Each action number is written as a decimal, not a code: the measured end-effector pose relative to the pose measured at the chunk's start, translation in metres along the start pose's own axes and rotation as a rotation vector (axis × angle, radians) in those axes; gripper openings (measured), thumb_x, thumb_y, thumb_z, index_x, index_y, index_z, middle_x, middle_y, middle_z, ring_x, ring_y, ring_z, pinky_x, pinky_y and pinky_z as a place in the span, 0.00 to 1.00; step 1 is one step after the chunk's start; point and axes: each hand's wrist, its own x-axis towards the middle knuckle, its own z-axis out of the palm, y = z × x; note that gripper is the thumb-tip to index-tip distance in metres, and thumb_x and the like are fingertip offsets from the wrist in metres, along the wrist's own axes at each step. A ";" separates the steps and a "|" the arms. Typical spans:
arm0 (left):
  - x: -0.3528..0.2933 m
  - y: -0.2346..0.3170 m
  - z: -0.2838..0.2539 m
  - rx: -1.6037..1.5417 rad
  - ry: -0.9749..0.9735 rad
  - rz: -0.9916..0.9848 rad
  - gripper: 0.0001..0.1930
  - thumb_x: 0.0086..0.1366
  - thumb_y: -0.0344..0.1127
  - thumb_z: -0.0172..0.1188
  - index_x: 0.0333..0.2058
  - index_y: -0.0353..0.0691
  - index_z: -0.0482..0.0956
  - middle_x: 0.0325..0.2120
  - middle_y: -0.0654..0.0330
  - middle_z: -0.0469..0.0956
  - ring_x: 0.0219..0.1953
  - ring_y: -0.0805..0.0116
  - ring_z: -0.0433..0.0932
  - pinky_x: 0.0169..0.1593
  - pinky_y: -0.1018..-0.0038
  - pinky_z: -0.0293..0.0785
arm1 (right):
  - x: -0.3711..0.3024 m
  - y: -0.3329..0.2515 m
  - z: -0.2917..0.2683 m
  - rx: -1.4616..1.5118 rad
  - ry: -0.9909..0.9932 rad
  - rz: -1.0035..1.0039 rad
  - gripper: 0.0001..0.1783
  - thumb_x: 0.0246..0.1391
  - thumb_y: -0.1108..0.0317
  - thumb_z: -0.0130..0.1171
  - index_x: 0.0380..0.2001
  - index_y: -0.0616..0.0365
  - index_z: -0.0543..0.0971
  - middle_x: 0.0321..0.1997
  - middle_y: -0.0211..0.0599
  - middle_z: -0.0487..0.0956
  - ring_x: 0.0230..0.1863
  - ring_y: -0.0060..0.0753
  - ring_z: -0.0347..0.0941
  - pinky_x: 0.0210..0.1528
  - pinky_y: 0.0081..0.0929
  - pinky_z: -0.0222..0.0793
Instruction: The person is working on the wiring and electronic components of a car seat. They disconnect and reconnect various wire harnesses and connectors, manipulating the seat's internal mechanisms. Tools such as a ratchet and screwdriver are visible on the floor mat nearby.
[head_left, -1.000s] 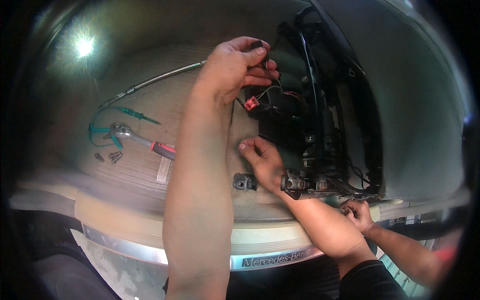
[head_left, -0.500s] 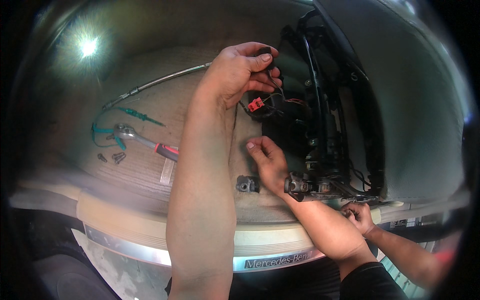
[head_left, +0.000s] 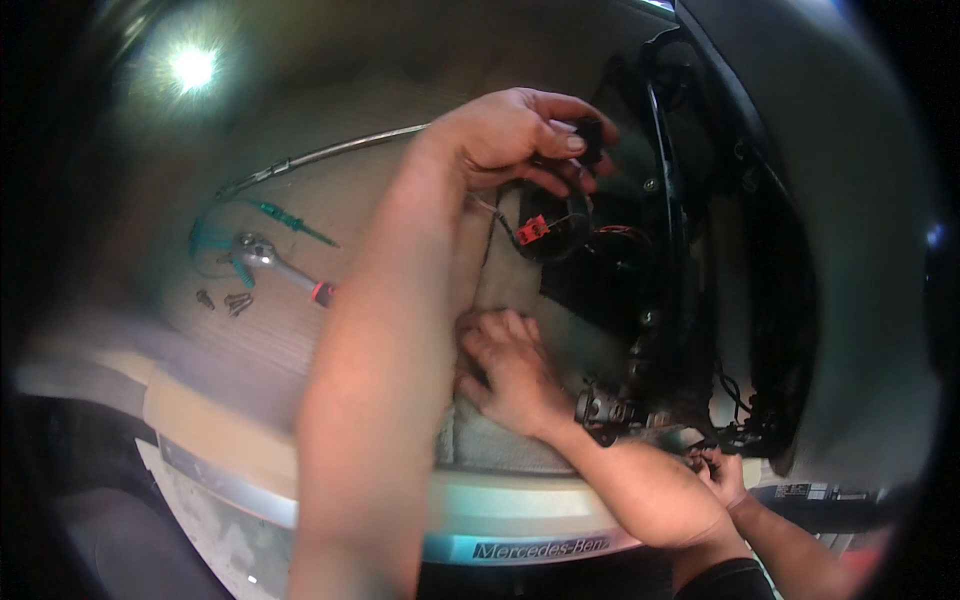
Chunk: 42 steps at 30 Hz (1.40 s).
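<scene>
Plug pinched in left hand, 1 o'clock; keep wires slack imo. Right hand toward 5, grip hidden, can't tell.

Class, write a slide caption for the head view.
Left hand grips a small black part near a red plastic connector; right hand over beige carpet.
</scene>
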 end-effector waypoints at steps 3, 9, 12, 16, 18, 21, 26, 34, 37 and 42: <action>0.013 0.017 -0.021 0.344 -0.018 -0.087 0.17 0.67 0.28 0.58 0.55 0.39 0.77 0.43 0.54 0.85 0.40 0.68 0.85 0.44 0.73 0.83 | -0.001 0.005 -0.002 0.002 -0.023 0.004 0.20 0.54 0.61 0.63 0.48 0.58 0.80 0.55 0.39 0.74 0.59 0.44 0.64 0.62 0.40 0.57; 0.012 -0.002 -0.035 0.313 -0.070 -0.004 0.15 0.67 0.34 0.62 0.51 0.38 0.79 0.41 0.57 0.85 0.39 0.72 0.84 0.41 0.78 0.80 | -0.001 0.007 -0.007 0.007 -0.042 0.026 0.22 0.55 0.61 0.63 0.52 0.58 0.78 0.56 0.42 0.74 0.58 0.45 0.66 0.62 0.40 0.58; 0.023 -0.017 -0.034 0.198 -0.070 -0.022 0.15 0.66 0.41 0.64 0.46 0.37 0.80 0.37 0.56 0.85 0.36 0.69 0.85 0.41 0.76 0.81 | 0.001 0.005 -0.010 0.111 0.042 0.082 0.26 0.55 0.64 0.64 0.56 0.59 0.74 0.54 0.43 0.74 0.51 0.43 0.71 0.56 0.39 0.66; 0.024 -0.023 -0.039 0.191 -0.138 -0.146 0.13 0.66 0.40 0.65 0.37 0.35 0.79 0.30 0.56 0.83 0.33 0.70 0.84 0.40 0.75 0.81 | -0.003 0.010 -0.010 0.333 0.235 0.211 0.35 0.55 0.67 0.66 0.64 0.59 0.66 0.52 0.42 0.74 0.39 0.35 0.75 0.42 0.34 0.74; 0.021 -0.019 -0.043 0.239 -0.120 -0.152 0.12 0.65 0.39 0.66 0.36 0.35 0.79 0.30 0.57 0.83 0.32 0.70 0.84 0.41 0.75 0.82 | -0.005 0.017 -0.008 0.343 0.305 0.180 0.43 0.55 0.68 0.67 0.69 0.58 0.58 0.51 0.42 0.74 0.35 0.28 0.75 0.35 0.27 0.74; 0.015 -0.009 -0.053 0.293 -0.140 -0.175 0.13 0.61 0.35 0.70 0.39 0.34 0.80 0.31 0.57 0.84 0.33 0.70 0.84 0.42 0.75 0.82 | -0.007 0.014 -0.008 0.432 0.358 0.186 0.47 0.54 0.68 0.67 0.72 0.59 0.53 0.52 0.44 0.74 0.34 0.28 0.74 0.33 0.28 0.74; 0.016 -0.013 -0.059 0.318 -0.260 -0.141 0.21 0.54 0.28 0.73 0.47 0.30 0.80 0.35 0.56 0.85 0.34 0.69 0.84 0.43 0.75 0.82 | -0.004 0.013 -0.008 0.465 0.464 0.276 0.53 0.54 0.69 0.67 0.75 0.59 0.45 0.52 0.46 0.73 0.33 0.27 0.73 0.30 0.25 0.73; 0.011 0.003 -0.054 0.323 -0.355 -0.203 0.21 0.52 0.22 0.71 0.47 0.30 0.80 0.35 0.55 0.86 0.34 0.70 0.85 0.43 0.76 0.82 | -0.004 0.007 -0.017 0.383 0.512 0.286 0.55 0.55 0.72 0.65 0.76 0.57 0.39 0.55 0.47 0.72 0.34 0.24 0.74 0.26 0.19 0.69; 0.012 -0.001 -0.053 0.339 -0.351 -0.209 0.21 0.52 0.21 0.70 0.47 0.30 0.80 0.35 0.54 0.86 0.35 0.69 0.85 0.43 0.75 0.82 | -0.004 0.010 -0.016 0.351 0.535 0.291 0.54 0.55 0.67 0.66 0.75 0.59 0.43 0.55 0.48 0.73 0.31 0.26 0.73 0.26 0.23 0.72; 0.013 0.000 -0.056 0.319 -0.451 -0.245 0.20 0.52 0.21 0.69 0.46 0.30 0.80 0.36 0.54 0.85 0.36 0.69 0.85 0.44 0.73 0.82 | -0.002 0.010 -0.019 0.319 0.426 0.390 0.52 0.56 0.66 0.65 0.75 0.59 0.46 0.50 0.45 0.76 0.31 0.27 0.74 0.30 0.25 0.73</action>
